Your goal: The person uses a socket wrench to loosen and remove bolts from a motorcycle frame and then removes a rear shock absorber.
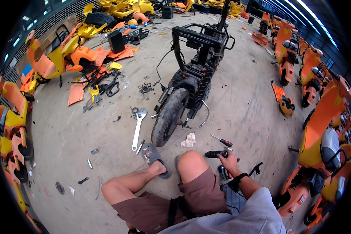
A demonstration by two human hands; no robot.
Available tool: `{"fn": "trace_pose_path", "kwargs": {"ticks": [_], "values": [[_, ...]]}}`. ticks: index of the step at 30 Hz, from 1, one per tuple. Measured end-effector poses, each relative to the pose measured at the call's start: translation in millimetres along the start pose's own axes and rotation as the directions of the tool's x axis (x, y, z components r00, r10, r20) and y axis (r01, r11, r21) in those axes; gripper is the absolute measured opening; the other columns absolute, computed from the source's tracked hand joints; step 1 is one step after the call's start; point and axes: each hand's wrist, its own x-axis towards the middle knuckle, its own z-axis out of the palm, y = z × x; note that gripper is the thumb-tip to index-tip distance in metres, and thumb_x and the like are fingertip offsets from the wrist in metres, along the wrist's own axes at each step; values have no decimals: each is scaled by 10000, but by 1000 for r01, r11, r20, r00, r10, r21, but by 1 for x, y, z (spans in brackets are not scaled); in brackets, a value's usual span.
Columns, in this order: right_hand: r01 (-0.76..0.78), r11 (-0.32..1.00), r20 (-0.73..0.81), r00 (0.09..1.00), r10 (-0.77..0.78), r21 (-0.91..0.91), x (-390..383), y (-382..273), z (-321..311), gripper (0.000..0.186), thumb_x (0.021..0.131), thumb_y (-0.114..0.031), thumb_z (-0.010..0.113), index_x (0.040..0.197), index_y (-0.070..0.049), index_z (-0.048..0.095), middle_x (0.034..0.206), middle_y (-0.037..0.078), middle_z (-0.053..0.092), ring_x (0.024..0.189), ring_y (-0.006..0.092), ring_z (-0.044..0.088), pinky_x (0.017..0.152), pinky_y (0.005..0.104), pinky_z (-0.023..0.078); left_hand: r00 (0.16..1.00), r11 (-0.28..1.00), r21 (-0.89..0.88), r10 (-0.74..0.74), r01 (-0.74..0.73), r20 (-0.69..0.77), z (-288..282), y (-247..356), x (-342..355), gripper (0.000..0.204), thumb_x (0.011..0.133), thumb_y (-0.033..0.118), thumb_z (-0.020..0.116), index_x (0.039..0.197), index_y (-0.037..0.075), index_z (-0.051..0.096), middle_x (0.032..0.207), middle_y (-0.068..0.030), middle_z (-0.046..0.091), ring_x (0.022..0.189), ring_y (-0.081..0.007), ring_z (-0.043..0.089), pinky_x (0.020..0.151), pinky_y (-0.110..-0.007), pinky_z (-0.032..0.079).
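Note:
My right hand [231, 160], a dark band at its wrist, reaches down to the floor beside my right knee. Its fingers are closed on the end of a black ribbed handle [213, 154]. Just beyond lies a screwdriver [222, 140] with a black and red handle. Under my forearm, a black-and-red tool [223, 172] is partly covered. My left hand does not show; only a sliver of skin appears at the lower edge, by my thigh. Ahead stands a stripped black scooter frame [195, 74], its knobbly wheel [171, 117] towards me.
A large adjustable wrench [138, 130] lies left of the wheel, near a socket [90, 163] and a crumpled cloth [189, 140]. Loose bolts [146, 89] and orange panels [76, 94] lie farther left. Orange-yellow scooters [319, 132] line the right; a yellow helmet [286, 105] rests near them.

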Motion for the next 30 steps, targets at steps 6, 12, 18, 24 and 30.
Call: {"fn": "trace_pose_path", "kwargs": {"ticks": [6,12,18,24,30], "values": [[50,986,-112,993,-32,158,1,2,13,559,748,-440,731,1116,-33,630,975,214,673,929,358,652,802,414,509,983,990,57,123,-131,139,4,32,50,306,923,297,578,972,0,630,882,-131,644,798,-260,580,702,-384,465],[110,938,-129,989,-71,328,13,10,34,589,688,-358,816,1141,-31,630,1032,194,657,950,324,642,823,387,505,890,932,66,316,-356,327,20,78,112,316,912,306,594,1002,5,637,919,-137,653,847,-254,594,730,-376,473],[193,960,-287,949,-130,204,15,-13,54,513,671,-348,786,1067,-59,637,959,154,572,965,349,561,850,415,463,706,823,-7,492,-569,510,59,136,169,332,902,314,610,1032,10,645,956,-143,663,895,-248,608,758,-369,481],[122,910,-188,981,-49,396,23,-17,71,489,678,-279,768,1029,-5,568,1060,207,592,997,376,576,863,415,469,506,705,-132,614,-696,606,97,191,205,352,892,322,625,1063,15,653,993,-149,672,944,-242,623,785,-362,490],[101,888,-198,980,-11,449,18,-20,69,460,687,-240,758,1045,-19,574,1087,192,588,1017,367,576,871,407,471,423,660,-249,680,-709,599,111,234,210,399,887,333,630,1129,17,650,1076,-166,673,1021,-249,628,840,-361,495]]}}
